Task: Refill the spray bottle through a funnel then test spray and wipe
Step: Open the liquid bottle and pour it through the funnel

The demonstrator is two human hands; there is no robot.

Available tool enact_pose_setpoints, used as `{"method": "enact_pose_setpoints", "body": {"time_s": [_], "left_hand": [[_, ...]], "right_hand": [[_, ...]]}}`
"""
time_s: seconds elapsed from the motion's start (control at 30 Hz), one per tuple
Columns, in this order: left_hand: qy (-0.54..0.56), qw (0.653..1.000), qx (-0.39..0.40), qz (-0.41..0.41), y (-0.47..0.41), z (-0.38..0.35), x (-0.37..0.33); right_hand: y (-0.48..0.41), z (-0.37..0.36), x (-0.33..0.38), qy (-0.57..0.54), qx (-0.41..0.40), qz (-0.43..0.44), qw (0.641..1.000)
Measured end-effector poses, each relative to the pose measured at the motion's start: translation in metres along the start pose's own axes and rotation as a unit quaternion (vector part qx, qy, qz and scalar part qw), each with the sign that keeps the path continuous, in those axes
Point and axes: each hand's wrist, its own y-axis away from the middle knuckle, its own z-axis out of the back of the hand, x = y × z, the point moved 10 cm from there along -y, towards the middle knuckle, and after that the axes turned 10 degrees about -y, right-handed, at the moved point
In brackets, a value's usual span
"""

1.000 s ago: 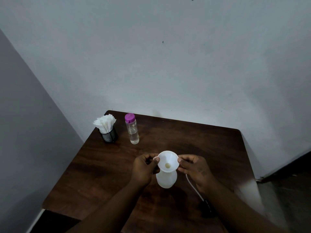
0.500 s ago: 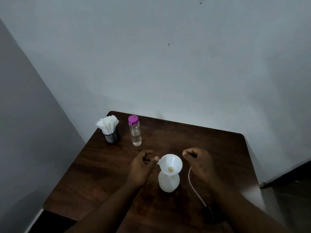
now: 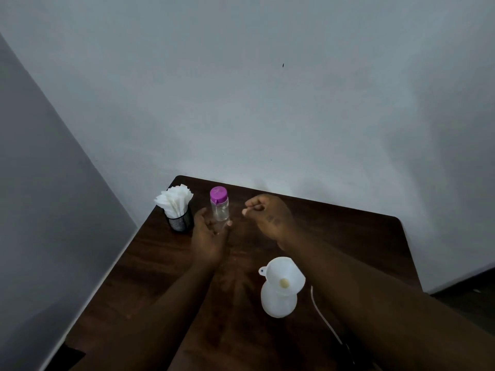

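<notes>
The capped bottle (image 3: 219,206) is gripped by the left hand (image 3: 209,234); beside it, the right hand (image 3: 267,219) is curled, empty.

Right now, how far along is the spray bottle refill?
Done: the funnel sits in the open neck of the white spray bottle. In hand: the left hand grips the purple-capped bottle, cap on; the right hand hovers beside it, holding nothing visible. Left: uncapping, pouring, refitting the sprayer, test spray, then wiping with napkins from the holder.
</notes>
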Motion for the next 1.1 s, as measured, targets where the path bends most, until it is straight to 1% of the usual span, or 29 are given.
{"method": "enact_pose_setpoints", "body": {"time_s": [0.17,0.33,0.53,0.67,0.83,0.93,1.0,1.1], "left_hand": [[-0.057,0.998,-0.030,-0.005,-0.047,-0.005,0.003],[-0.118,0.993,-0.020,-0.020,-0.084,-0.014,-0.012],[-0.148,0.985,-0.019,-0.081,-0.085,-0.015,-0.024],[-0.147,0.983,0.003,-0.113,-0.070,-0.017,-0.037],[-0.127,0.978,0.031,-0.164,-0.044,-0.015,-0.077],[-0.115,0.971,0.052,-0.203,-0.025,-0.015,-0.108],[-0.110,0.966,0.059,-0.227,-0.013,-0.013,-0.126],[-0.094,0.963,0.074,-0.241,0.002,-0.012,-0.144]], "right_hand": [[-0.020,-0.032,-0.016,-0.001,0.021,-0.040,0.999],[-0.028,-0.041,-0.029,0.032,0.028,-0.054,0.998],[-0.033,-0.040,-0.033,0.048,0.029,-0.058,0.997],[-0.031,-0.036,-0.037,0.054,0.034,-0.061,0.996],[-0.024,-0.029,-0.029,0.106,0.033,-0.024,0.994],[-0.014,-0.017,-0.020,0.067,0.021,-0.007,0.998],[-0.005,-0.006,-0.010,0.061,0.011,0.029,0.998],[0.010,0.012,0.002,0.066,-0.003,0.075,0.995]]}}
